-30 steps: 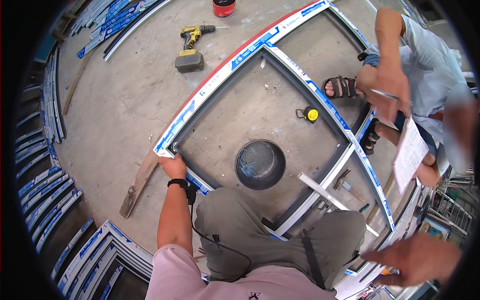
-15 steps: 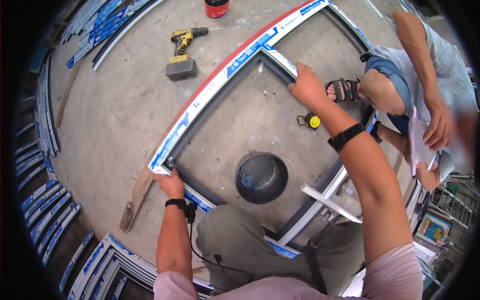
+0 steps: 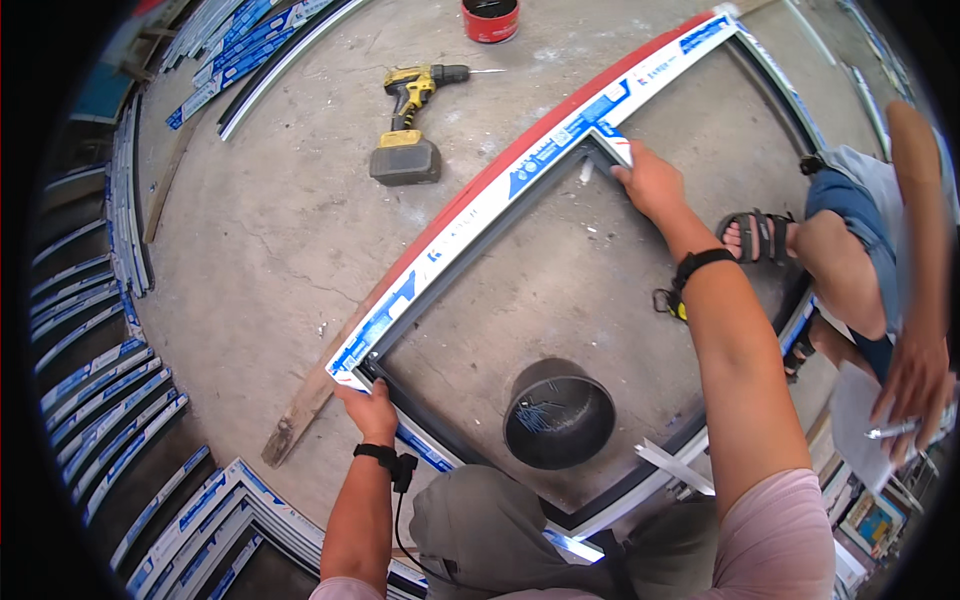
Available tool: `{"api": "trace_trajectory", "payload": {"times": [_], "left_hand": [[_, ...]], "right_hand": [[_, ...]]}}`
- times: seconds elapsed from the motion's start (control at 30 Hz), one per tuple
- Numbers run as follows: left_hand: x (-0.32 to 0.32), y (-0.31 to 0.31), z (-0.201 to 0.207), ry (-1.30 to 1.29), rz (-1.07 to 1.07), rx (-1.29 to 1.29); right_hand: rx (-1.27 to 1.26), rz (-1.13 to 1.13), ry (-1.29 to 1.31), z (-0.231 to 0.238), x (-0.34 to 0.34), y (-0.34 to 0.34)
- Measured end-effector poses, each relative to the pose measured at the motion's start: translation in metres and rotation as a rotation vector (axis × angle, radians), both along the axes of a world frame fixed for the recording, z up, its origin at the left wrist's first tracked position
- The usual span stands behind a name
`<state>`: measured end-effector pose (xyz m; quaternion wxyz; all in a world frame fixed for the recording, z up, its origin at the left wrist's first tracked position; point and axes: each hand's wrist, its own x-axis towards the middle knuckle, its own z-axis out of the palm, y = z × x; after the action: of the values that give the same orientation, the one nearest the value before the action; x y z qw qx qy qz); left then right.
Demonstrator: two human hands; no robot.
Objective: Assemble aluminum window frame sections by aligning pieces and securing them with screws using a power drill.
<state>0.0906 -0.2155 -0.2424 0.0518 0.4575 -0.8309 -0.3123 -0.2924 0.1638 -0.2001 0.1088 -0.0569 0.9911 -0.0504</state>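
A large rectangular window frame [image 3: 468,236], white with blue-printed film and dark inner edges, lies in front of me. My left hand [image 3: 369,412] is closed around its near left corner, thumb on the inner side. Farther out, my right hand [image 3: 655,185] grips the crossbar just beside its joint with the long far rail. The far rail lies along a red-edged wooden strip [image 3: 440,218]. Inside the frame opening stands a black bucket [image 3: 560,425] with several thin screws or nails. A yellow and black tape measure [image 3: 672,304] is partly hidden by my right forearm.
A yellow cordless drill [image 3: 410,125] stands beyond the frame, near a red tin [image 3: 490,20]. Stacked film-covered profiles [image 3: 110,400] line the left. At right a co-worker crouches, sandalled foot [image 3: 758,237] by the frame, hand holding a pen [image 3: 890,431] over paper [image 3: 862,425].
My right hand has slid along the crossbar toward its joint. My left hand stays at the corner. The view has shifted, and the co-worker's hand has lowered, with a pen now visible.
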Motion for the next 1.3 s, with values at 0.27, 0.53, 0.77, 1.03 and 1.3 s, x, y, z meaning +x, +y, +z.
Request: {"api": "trace_trajectory", "payload": {"times": [0.27,0.53,0.77,1.03,1.3], "left_hand": [[-0.002,0.001,0.008,-0.006,-0.045,-0.008],[-0.002,-0.005,0.005,-0.025,-0.098,-0.023],[-0.004,0.003,-0.002,0.01,-0.087,-0.06],[-0.01,-0.006,0.018,-0.064,-0.066,0.027],[-0.167,-0.028,0.104,0.201,-0.332,0.071]], "right_hand": [[-0.011,0.041,0.129,-0.004,-0.002,-0.003],[0.001,0.007,0.038,0.0,0.003,-0.003],[0.0,0.002,0.062,-0.002,-0.005,0.003],[0.016,0.012,0.048,0.003,-0.01,0.0],[-0.023,0.0,0.056,-0.004,-0.006,0.008]]}}
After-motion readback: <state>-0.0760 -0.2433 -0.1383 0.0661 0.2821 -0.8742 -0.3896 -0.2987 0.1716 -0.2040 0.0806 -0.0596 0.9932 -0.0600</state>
